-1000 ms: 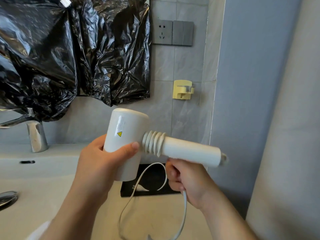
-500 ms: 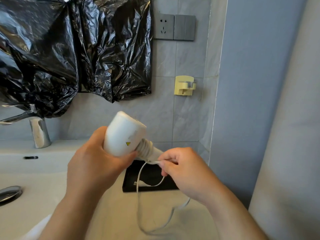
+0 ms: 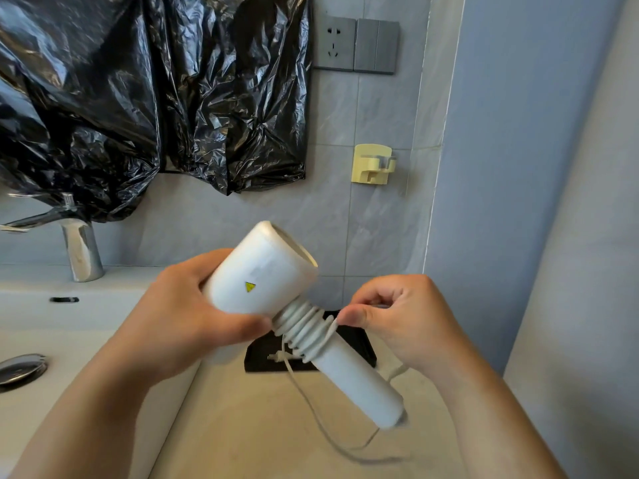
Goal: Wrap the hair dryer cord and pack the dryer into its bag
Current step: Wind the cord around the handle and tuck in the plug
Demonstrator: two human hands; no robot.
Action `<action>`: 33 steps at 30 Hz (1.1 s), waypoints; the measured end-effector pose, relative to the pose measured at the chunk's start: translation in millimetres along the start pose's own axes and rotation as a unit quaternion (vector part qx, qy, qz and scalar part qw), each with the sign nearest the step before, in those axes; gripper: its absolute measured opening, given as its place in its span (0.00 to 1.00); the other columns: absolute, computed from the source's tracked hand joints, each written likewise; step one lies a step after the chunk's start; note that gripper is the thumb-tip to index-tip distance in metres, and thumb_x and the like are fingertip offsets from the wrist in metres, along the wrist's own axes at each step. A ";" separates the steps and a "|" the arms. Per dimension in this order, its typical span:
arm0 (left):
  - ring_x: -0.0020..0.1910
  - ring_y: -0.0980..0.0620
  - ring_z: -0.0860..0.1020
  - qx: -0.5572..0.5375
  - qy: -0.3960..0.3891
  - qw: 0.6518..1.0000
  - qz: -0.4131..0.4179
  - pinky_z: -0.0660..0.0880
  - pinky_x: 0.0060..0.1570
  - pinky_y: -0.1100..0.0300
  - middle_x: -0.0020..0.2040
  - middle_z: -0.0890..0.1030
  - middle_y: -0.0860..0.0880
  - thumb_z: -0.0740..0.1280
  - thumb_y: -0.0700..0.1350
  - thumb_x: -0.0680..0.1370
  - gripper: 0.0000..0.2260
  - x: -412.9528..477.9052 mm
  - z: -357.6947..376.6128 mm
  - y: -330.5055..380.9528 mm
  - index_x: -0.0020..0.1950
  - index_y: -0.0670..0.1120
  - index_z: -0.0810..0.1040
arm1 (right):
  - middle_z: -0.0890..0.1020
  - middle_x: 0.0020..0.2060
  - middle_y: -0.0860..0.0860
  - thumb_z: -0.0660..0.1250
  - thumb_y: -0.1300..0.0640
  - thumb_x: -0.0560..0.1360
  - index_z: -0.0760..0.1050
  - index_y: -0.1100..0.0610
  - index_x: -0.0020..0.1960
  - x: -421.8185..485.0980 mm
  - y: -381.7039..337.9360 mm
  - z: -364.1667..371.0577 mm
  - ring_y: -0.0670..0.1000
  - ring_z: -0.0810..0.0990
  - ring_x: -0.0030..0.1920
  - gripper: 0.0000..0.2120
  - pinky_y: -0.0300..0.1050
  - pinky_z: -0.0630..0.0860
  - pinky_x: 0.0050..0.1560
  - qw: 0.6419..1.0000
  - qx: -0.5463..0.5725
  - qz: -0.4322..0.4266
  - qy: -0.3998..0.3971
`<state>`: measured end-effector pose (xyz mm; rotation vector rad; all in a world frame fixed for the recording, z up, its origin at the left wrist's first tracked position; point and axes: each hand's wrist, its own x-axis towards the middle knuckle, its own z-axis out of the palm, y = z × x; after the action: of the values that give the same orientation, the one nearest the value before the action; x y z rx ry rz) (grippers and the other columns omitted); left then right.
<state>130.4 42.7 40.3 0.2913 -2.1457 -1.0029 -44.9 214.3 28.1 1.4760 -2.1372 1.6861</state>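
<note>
A white hair dryer (image 3: 262,274) is held above the counter, its handle pointing down to the right. My left hand (image 3: 179,316) grips the dryer's barrel. Several turns of the white cord (image 3: 304,330) lie coiled around the top of the handle. My right hand (image 3: 397,323) pinches the cord just right of the coils. A slack loop of cord hangs below the handle toward the counter. A black bag (image 3: 356,344) lies flat on the counter behind the dryer, mostly hidden by it.
A white sink basin (image 3: 69,326) with a chrome faucet (image 3: 77,243) is at the left. Black plastic sheeting (image 3: 138,98) covers the wall above. A yellow wall holder (image 3: 372,164) and a grey socket (image 3: 356,44) are on the tiles. A blue-grey wall (image 3: 518,167) stands close on the right.
The dryer has turned so its handle points down-right. My right hand carried the cord around the handle, adding turns to the coil; the hanging loop is shorter.
</note>
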 end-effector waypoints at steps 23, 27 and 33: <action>0.39 0.52 0.80 -0.016 0.290 0.950 -0.113 0.78 0.37 0.52 0.38 0.82 0.54 0.74 0.60 0.60 0.18 10.8 41.7 -14.9 0.44 0.52 0.79 | 0.74 0.25 0.42 0.60 0.57 0.78 0.75 0.52 0.39 -6.7 -10.1 38.9 0.40 0.71 0.27 0.11 0.31 0.67 0.26 0.989 -0.085 0.094 -0.077; 0.41 0.51 0.79 0.081 0.277 0.954 -0.079 0.77 0.39 0.51 0.39 0.80 0.57 0.77 0.58 0.64 0.19 5.7 47.3 -6.9 0.49 0.55 0.75 | 0.76 0.30 0.45 0.61 0.57 0.76 0.77 0.51 0.46 -6.8 -10.5 32.6 0.44 0.72 0.30 0.07 0.35 0.68 0.29 0.984 -0.164 0.049 -0.057; 0.43 0.48 0.79 0.152 0.193 0.968 -0.051 0.78 0.42 0.49 0.41 0.80 0.58 0.77 0.59 0.60 0.24 5.3 30.8 -0.4 0.52 0.59 0.74 | 0.84 0.42 0.42 0.66 0.54 0.75 0.74 0.42 0.47 -4.4 -2.5 15.4 0.41 0.79 0.40 0.07 0.43 0.77 0.42 0.985 -0.150 0.065 -0.049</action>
<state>104.9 57.4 29.8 0.6934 -1.9296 -0.6045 -33.3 205.3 21.3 1.3861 -2.4537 1.2717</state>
